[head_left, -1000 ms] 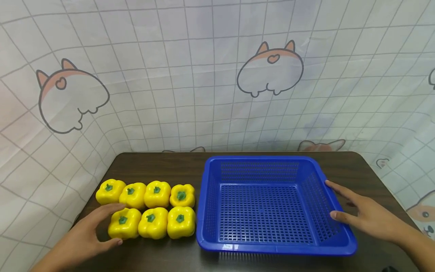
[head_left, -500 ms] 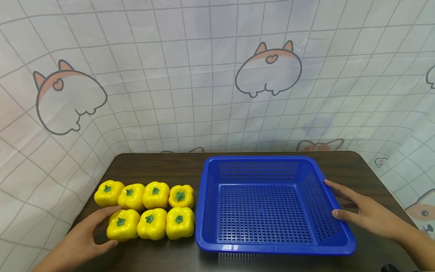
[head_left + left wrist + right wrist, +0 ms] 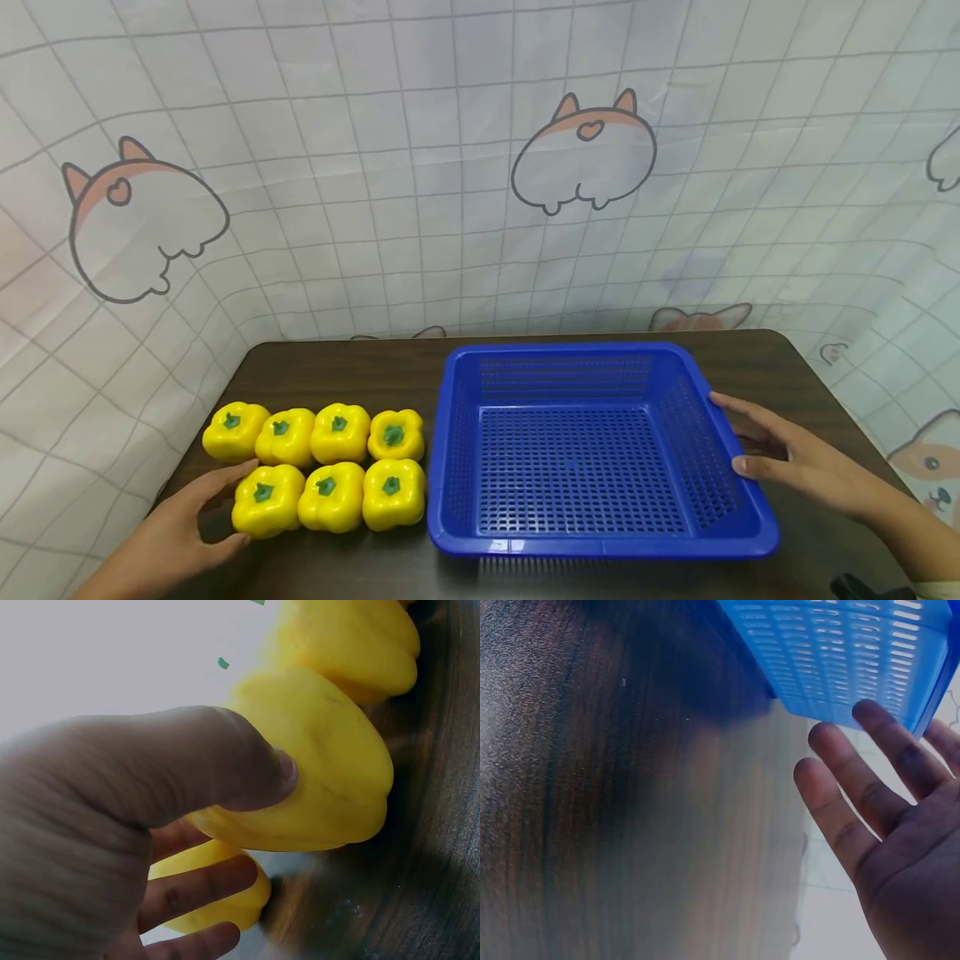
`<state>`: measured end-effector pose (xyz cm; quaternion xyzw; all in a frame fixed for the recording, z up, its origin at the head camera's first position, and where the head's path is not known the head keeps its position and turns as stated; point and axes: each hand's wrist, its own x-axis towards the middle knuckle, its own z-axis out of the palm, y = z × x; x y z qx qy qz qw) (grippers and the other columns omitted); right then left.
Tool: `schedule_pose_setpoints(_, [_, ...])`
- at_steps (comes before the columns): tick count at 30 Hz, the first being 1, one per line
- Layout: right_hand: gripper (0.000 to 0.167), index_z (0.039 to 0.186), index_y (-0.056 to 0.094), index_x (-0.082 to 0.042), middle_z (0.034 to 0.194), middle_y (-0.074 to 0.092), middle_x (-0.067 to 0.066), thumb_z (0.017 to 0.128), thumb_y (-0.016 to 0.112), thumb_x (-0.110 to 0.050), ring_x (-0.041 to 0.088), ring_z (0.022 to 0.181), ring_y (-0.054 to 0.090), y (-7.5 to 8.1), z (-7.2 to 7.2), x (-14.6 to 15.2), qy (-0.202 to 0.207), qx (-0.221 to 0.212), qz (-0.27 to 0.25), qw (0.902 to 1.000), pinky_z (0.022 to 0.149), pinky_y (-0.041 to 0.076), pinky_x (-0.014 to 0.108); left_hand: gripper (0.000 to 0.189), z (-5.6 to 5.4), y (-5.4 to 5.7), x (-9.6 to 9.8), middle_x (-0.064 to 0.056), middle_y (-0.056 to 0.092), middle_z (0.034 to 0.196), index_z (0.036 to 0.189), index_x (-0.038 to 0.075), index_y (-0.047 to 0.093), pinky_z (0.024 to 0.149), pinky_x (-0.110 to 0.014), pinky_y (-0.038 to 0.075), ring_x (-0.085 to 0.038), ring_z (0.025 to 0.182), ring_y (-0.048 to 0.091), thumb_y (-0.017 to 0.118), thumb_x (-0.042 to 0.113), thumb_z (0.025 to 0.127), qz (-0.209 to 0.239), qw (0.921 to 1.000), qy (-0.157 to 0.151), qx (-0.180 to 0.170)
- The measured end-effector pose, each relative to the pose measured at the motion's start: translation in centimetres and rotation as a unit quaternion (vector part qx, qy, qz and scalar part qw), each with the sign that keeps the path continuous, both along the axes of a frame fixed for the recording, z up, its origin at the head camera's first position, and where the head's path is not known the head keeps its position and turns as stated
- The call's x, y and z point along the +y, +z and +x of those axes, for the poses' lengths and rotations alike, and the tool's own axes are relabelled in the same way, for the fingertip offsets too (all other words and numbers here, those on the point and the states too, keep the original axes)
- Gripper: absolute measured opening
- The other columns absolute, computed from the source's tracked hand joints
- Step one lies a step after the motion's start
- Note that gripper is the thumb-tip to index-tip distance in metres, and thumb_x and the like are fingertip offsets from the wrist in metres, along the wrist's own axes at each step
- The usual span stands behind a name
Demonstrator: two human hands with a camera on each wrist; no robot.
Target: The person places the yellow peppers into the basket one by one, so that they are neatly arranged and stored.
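Note:
Several yellow bell peppers with green stems sit in two rows on the table's left side. My left hand (image 3: pixel 172 525) is at the leftmost front bell pepper (image 3: pixel 267 500), thumb and index finger spread to either side. In the left wrist view the thumb (image 3: pixel 247 769) overlaps that pepper, while straight fingers show beyond. A blue plastic basket (image 3: pixel 600 546) stands right of the peppers. At its right rim is my right hand (image 3: pixel 802 467), with thumb and index fingertips right at the edge. The right wrist view shows straight fingers (image 3: pixel 855 780) below the basket's slotted wall.
The back row of bell peppers (image 3: pixel 341 433) stands close behind the front row. A dark wood-grain table (image 3: pixel 345 367) carries everything. Behind it hangs a white grid-patterned cloth (image 3: pixel 420 167) with cartoon dogs. A black object (image 3: pixel 870 587) shows at the bottom right edge.
My left hand has shifted slightly left and lower around the front pepper. The right thumb has come up to the basket's rim. The head view has turned slightly; peppers and basket stay in place.

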<state>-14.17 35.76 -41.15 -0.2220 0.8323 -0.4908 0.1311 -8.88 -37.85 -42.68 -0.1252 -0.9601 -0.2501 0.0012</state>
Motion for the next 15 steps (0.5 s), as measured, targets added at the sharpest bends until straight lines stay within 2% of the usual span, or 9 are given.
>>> schedule_pose_setpoints(6, [0.071,0.165,0.016,-0.015,0.152,0.027,0.044,0.103,0.05,-0.003,-0.003,0.124,0.052,-0.3,0.0,0.1,-0.001,-0.038,-0.032,0.9988,0.084,0.059,0.035,0.081,0.1,-0.2,-0.2,-0.013,0.06,0.135,0.141,0.007,0.055,0.083,-0.028,0.057,-0.001,0.107,0.057,0.094,0.028,0.074,0.011,0.9999,0.011,0.003])
schedule_pose_setpoints(9, [0.072,0.165,0.011,-0.017,0.15,0.028,0.047,0.104,0.047,-0.002,0.008,0.121,0.06,-0.6,-0.1,0.2,0.007,-0.062,-0.052,0.9967,0.086,0.059,0.037,0.08,0.2,-0.2,-0.4,-0.013,0.06,0.133,0.139,0.006,0.055,0.08,-0.027,0.058,0.003,0.105,0.056,0.095,0.024,0.072,0.022,0.9996,0.009,0.016])
schedule_pose_setpoints(11, [0.072,0.165,0.008,-0.018,0.148,0.03,0.048,0.105,0.044,-0.002,0.018,0.118,0.065,-0.9,-0.1,0.3,0.017,-0.069,-0.063,0.9955,0.087,0.059,0.037,0.081,0.3,-0.3,-0.6,-0.014,0.06,0.132,0.138,0.005,0.054,0.079,-0.025,0.058,0.004,0.104,0.056,0.096,0.018,0.069,0.032,0.9988,-0.003,0.036])
schedule_pose_setpoints(15, [0.071,0.165,0.003,-0.019,0.146,0.039,0.043,0.106,0.038,-0.001,0.032,0.116,0.066,-1.4,-0.2,0.5,0.039,-0.079,-0.084,0.9925,0.09,0.058,0.038,0.083,0.5,-0.2,-0.7,-0.012,0.059,0.13,0.136,0.004,0.054,0.079,-0.021,0.056,0.004,0.104,0.057,0.097,0.01,0.065,0.039,0.997,-0.019,0.064])
